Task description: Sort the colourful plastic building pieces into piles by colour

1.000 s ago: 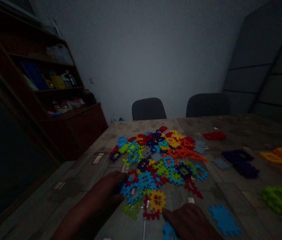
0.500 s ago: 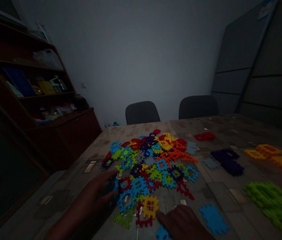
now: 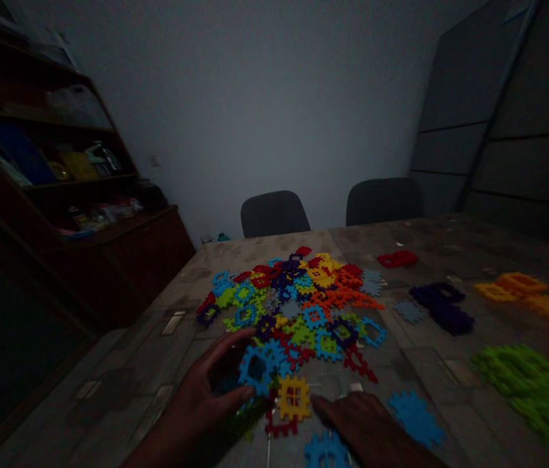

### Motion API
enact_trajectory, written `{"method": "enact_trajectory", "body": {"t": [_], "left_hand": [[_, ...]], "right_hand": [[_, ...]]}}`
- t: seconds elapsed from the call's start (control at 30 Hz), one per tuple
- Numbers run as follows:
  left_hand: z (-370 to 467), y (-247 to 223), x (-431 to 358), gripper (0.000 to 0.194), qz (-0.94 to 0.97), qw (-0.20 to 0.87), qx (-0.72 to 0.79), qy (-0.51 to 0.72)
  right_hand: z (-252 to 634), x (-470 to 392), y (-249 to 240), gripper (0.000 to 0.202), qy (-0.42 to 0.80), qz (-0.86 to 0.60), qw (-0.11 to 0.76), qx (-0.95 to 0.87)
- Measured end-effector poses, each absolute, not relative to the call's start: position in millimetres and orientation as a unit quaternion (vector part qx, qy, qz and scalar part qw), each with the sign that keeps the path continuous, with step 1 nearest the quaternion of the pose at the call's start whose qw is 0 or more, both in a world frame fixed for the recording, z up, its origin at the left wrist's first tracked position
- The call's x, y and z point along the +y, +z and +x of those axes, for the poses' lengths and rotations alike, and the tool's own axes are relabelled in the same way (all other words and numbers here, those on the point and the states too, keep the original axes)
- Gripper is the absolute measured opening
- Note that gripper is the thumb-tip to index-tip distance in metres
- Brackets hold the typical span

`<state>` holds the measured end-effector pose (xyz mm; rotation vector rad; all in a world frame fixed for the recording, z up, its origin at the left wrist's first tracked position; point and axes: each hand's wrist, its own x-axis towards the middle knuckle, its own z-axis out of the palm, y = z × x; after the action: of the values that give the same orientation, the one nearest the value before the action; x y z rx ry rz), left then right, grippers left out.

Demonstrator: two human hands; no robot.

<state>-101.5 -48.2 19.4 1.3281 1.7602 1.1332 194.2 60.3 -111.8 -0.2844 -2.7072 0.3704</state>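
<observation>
Dim light fell on a patterned table [image 3: 123, 370] strewn with toothed plastic pieces.
A blue frame piece [image 3: 268, 369] was at the near side of the colourful heap [image 3: 298, 299], between the widely parted thumb and fingers of the left hand [image 3: 206, 383]; whether they gripped it could not be told. Just beside it, a yellow window piece [image 3: 294, 397] overlapped a red frame [image 3: 281, 429]. The right hand [image 3: 366, 422] lay near these, next to a lower blue piece [image 3: 323, 447], its grip unclear. Farther right were a flat blue tile [image 3: 415, 417] and a green pile [image 3: 522, 380].
</observation>
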Motion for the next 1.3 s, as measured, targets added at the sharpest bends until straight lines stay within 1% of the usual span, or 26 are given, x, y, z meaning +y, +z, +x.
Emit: {"method": "enact_trajectory", "body": {"t": [0.03, 0.1, 0.13, 0.23, 0.33, 0.5, 0.57, 0.7, 0.8, 0.9, 1.03, 1.17, 1.3], "left_hand": [[-95.2, 19.1, -49.4, 0.078, 0.495, 0.345, 0.664, 0.442], [-84.4, 14.2, -52.8, 0.082, 0.474, 0.375, 0.649, 0.463], [-80.4, 10.0, -54.9, 0.083, 0.467, 0.385, 0.643, 0.47], [-72.9, -4.0, -60.8, 0.087, 0.47, 0.409, 0.629, 0.465], [-67.1, -9.5, -63.2, 0.09, 0.483, 0.433, 0.615, 0.448], [-53.6, -9.0, -61.2, 0.078, 0.512, 0.433, 0.607, 0.426], [-49.2, -13.8, -61.0, 0.078, 0.528, 0.442, 0.582, 0.433], [-44.8, -20.7, -61.0, 0.087, 0.553, 0.455, 0.57, 0.403], [-45.6, -13.6, -59.6, 0.084, 0.566, 0.423, 0.589, 0.392], [-49.0, -2.2, -56.8, 0.074, 0.54, 0.366, 0.637, 0.411], [-52.4, 3.3, -53.1, 0.072, 0.527, 0.291, 0.7, 0.383], [-50.8, -0.2, -53.0, 0.069, 0.559, 0.294, 0.685, 0.363], [-54.7, -0.6, -53.6, 0.07, 0.563, 0.272, 0.686, 0.372]], "right_hand": [[194.7, 62.5, -118.6, 0.091, 0.138, -0.109, 0.203, -0.963], [195.2, 67.1, -132.3, 0.097, 0.138, -0.138, 0.225, -0.955], [195.9, 69.3, -137.5, 0.097, 0.142, -0.146, 0.227, -0.952], [201.2, 74.4, -140.8, 0.095, 0.197, -0.142, 0.197, -0.95], [208.2, 75.6, -130.9, 0.095, 0.233, -0.153, 0.192, -0.941], [212.9, 77.7, -117.5, 0.101, 0.257, -0.119, 0.151, -0.947], [212.7, 77.9, -113.9, 0.101, 0.261, -0.122, 0.139, -0.948], [213.0, 72.5, -99.1, 0.103, 0.264, -0.116, 0.161, -0.944], [214.1, 66.9, -84.8, 0.103, 0.268, -0.121, 0.189, -0.937], [212.0, 63.5, -79.4, 0.101, 0.259, -0.12, 0.186, -0.94], [201.2, 57.1, -90.1, 0.089, 0.189, -0.146, 0.169, -0.956], [190.1, 49.0, -102.0, 0.073, 0.104, -0.138, 0.192, -0.966], [186.7, 46.3, -99.8, 0.064, 0.085, -0.13, 0.204, -0.966]]}}
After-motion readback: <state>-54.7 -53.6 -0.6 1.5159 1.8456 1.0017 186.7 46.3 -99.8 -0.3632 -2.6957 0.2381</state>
